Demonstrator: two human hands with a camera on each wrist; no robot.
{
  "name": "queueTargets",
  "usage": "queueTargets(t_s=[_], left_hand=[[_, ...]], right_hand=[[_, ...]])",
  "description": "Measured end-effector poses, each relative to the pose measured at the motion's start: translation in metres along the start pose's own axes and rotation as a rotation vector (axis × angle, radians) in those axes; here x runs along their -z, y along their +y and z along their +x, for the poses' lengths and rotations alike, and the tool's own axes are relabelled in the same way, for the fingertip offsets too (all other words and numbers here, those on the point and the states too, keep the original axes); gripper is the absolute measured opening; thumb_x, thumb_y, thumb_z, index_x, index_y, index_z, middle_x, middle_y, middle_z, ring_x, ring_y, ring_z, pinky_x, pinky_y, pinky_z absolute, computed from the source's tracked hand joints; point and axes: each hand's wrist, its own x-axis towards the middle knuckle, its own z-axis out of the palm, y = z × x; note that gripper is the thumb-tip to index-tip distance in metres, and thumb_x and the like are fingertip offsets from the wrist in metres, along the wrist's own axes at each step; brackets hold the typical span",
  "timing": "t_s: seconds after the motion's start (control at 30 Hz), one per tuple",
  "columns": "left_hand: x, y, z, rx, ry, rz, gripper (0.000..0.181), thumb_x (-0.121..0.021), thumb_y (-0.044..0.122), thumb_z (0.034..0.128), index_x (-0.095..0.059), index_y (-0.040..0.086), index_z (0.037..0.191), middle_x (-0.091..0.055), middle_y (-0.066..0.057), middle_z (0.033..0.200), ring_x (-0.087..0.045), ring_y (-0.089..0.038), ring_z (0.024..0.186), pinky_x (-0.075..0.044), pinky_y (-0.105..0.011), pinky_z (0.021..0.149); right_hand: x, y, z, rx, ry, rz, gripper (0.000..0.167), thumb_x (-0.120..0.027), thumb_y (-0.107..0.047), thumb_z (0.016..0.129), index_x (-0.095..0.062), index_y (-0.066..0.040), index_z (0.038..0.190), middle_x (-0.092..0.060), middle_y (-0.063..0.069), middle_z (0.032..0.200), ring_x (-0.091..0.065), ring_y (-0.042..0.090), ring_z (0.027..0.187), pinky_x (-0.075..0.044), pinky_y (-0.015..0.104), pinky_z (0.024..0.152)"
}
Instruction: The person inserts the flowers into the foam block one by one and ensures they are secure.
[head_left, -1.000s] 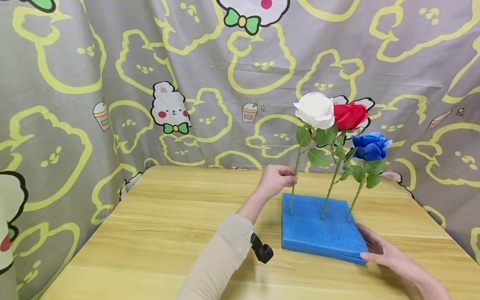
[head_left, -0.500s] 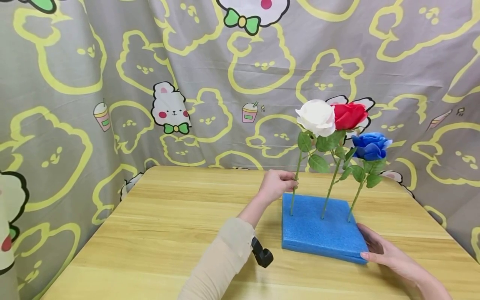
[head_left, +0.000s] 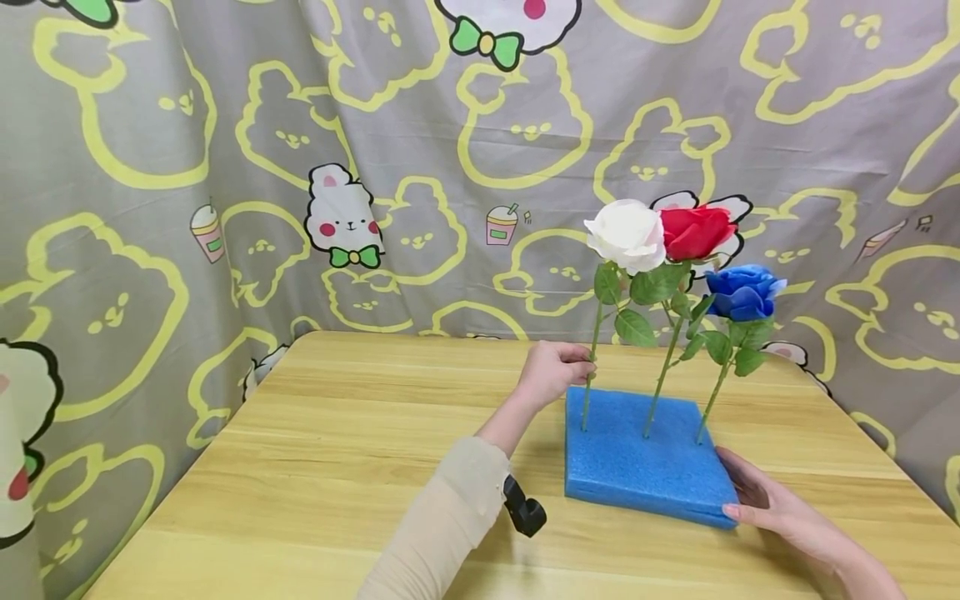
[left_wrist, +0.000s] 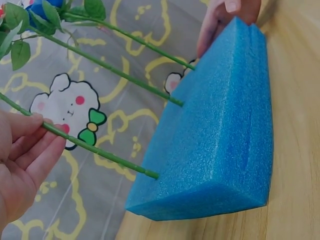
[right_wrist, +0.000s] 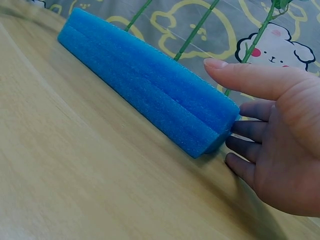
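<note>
In the head view a blue foam block (head_left: 645, 467) lies on the table with three artificial roses upright in it. My left hand (head_left: 551, 375) pinches the green stem (left_wrist: 100, 152) of the white rose (head_left: 626, 236) between thumb and fingers, above the block. That stem's lower end meets the foam near the back left corner. The red rose (head_left: 697, 233) stands in the middle and the blue rose (head_left: 745, 292) on the right. My right hand (head_left: 772, 508) rests against the block's front right corner, its fingers along the right side and its extended thumb at the front edge.
A wooden table (head_left: 337, 467) carries the block on its right half. A grey curtain (head_left: 420, 142) with yellow cartoon outlines hangs behind. On my left wrist a black camera mount (head_left: 525, 508) sticks out over the table.
The white rose and my left hand have come down slightly since one second ago; the bloom then tilts a little left. My right hand, the block and the other roses stay put.
</note>
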Motion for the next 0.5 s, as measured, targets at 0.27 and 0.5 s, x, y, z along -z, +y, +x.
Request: queueTargets(t_s=[0.27,0.5], left_hand=[[-0.0011,0.0006,-0.0018,-0.001,-0.008,0.008,0.018,-0.067,0.002,0.0833,-0.069,-0.004,0.100,-0.070,-0.012,0.087,-0.068,-0.017,0.070,-0.054,-0.023,0.064],[-0.0035,-0.0038,-0.0029,-0.022,-0.013,0.068,0.011,-0.066,0.005,0.0851,-0.069,-0.002,0.093,-0.067,-0.006,0.081,-0.063,-0.011,0.067,-0.054,-0.022,0.065]], right_hand=[[-0.0008,0.0037,-0.0007,0.010,0.019,-0.032,0.067,-0.046,0.004,0.092,0.000,0.018,0.139,-0.024,-0.017,0.142,-0.031,-0.018,0.115,-0.032,0.006,0.089],[-0.0006,0.0015,-0.0004,0.003,0.047,-0.070,0.064,-0.045,0.002,0.093,-0.003,0.017,0.140,-0.024,-0.018,0.139,-0.031,-0.018,0.115,-0.031,0.006,0.089]])
